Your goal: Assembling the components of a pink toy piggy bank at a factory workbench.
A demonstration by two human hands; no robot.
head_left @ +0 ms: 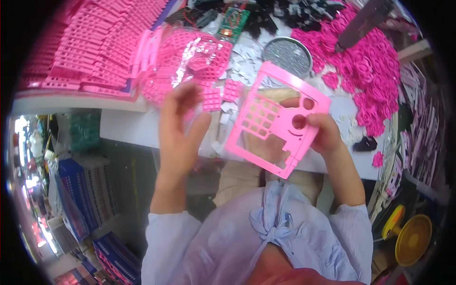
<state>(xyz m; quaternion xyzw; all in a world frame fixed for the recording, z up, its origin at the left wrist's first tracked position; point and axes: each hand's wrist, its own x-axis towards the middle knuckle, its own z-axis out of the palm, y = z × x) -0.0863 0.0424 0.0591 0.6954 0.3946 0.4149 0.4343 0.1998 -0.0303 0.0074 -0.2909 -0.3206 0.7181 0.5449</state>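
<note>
gripped along its right edge by the right hand (325, 135), a flat pink plastic panel (275, 118) is held tilted above the near edge of the white table (123, 126). the panel is pierced by a grid of small square openings at its left, two round holes near its upper right, and a larger rectangular window lower down; the thumb is laid on its face just beside the round holes, and the fingers are closed behind it. the left hand (180, 128) is raised just to the left of the panel, apart from it, with the fingers loosely spread and partly curled; whether anything small is pinched in it cannot be told. behind the left hand a clear plastic bag of pink grid pieces (190, 59) is seen lying on the table, and a few loose pink grid pieces (221, 95) are scattered between the bag and the panel, among small white scraps (244, 66). stacks of pink plastic frames (95, 42) are piled at the far left of the table. a round metal dish (287, 54) is placed beyond the panel, and a heap of pink ring-shaped parts (370, 71) is spread at the far right. a green circuit board (233, 21) is seen at the far edge. a yellow fan (413, 237) is set low at the right, and blue boxes (80, 190) are stacked under the table at the left. light blue sleeves (351, 228) are worn on both arms.
</note>
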